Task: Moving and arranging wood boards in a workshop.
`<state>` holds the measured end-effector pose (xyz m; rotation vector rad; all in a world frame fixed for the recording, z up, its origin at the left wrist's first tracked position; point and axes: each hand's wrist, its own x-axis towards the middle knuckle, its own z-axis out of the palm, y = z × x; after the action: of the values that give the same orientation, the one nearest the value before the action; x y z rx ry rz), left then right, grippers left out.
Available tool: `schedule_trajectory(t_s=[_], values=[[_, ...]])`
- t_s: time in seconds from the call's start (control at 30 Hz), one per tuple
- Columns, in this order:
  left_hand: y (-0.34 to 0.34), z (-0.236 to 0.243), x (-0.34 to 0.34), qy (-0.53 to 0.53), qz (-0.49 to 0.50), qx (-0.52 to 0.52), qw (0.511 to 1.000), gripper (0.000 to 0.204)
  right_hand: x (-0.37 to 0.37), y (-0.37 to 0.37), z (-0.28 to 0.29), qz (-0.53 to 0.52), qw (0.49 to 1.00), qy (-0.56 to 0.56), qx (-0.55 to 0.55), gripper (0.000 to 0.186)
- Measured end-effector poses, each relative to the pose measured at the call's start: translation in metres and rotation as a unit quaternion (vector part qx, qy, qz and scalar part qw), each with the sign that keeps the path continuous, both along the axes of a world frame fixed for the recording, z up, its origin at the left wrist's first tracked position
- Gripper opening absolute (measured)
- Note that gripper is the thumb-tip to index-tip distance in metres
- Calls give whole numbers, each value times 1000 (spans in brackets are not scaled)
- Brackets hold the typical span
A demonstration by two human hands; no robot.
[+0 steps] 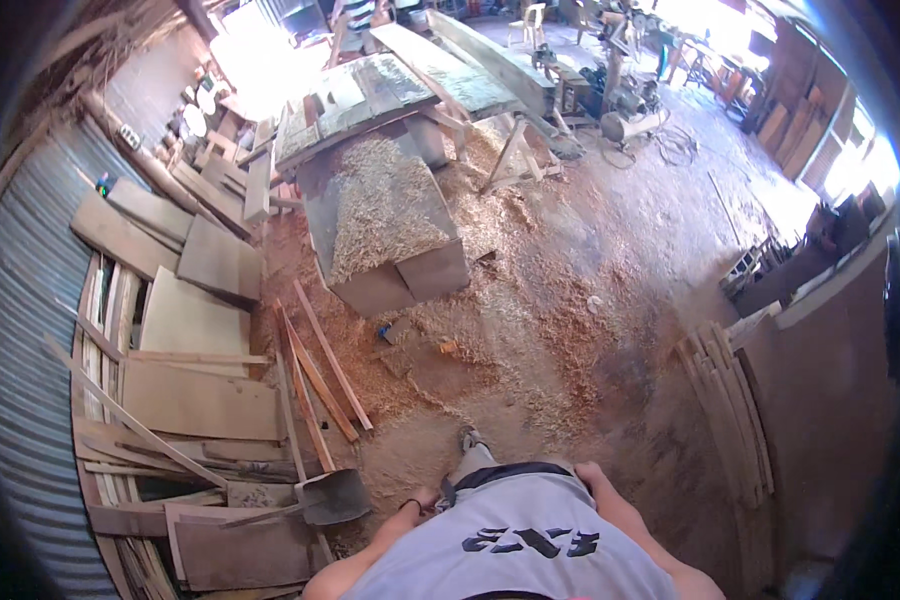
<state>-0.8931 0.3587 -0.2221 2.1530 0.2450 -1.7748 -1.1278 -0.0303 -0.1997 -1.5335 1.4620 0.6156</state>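
My left hand (pixel 426 496), with a dark band at the wrist, hangs low beside my left hip. Its fingers are small and partly hidden, so their shape cannot be made out. Nearest to it is a shovel (pixel 336 497), its dark blade lying to the left of the hand and apart from it, its handle running further left over boards. Against my right hip rests my right hand (pixel 589 476), its fingers mostly out of sight beside the grey shirt (pixel 530 540). No object shows in either hand.
Ahead stands a box heaped with wood shavings (pixel 385 210), below a workbench (pixel 355 95). Shavings (pixel 560 330) cover the floor. Long thin wooden strips (pixel 320 370) lie front left, near stacked boards (pixel 202 400). More planks (pixel 730 410) lean at right. Cables (pixel 677 148) lie farther off.
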Motion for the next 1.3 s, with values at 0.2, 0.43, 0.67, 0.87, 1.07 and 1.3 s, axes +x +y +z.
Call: schedule_trajectory(t_s=[0.2, 0.43, 0.67, 0.87, 1.07, 1.3], values=[[19, 22, -38, -107, -41, -27, 993, 34, -80, 27, -35, -72, 993, -62, -69, 34], [2, 12, -31, -194, 12, -5, 981, 34, -145, 40, 24, -248, 955, -158, 34, 13], [-68, -46, 19, -297, 52, -29, 953, 35, -209, 42, -82, -363, 928, -58, 61, 28], [-126, -89, 76, -347, 18, -28, 937, 37, -148, 15, -133, -400, 912, -75, -49, 36], [-174, -104, 153, -501, -486, -288, 656, 43, -4, 15, -46, -289, 945, -33, -150, 41], [-346, -1, 147, 8, -400, -85, 913, 79, 20, 60, -4, -374, 914, 42, -155, 47]])
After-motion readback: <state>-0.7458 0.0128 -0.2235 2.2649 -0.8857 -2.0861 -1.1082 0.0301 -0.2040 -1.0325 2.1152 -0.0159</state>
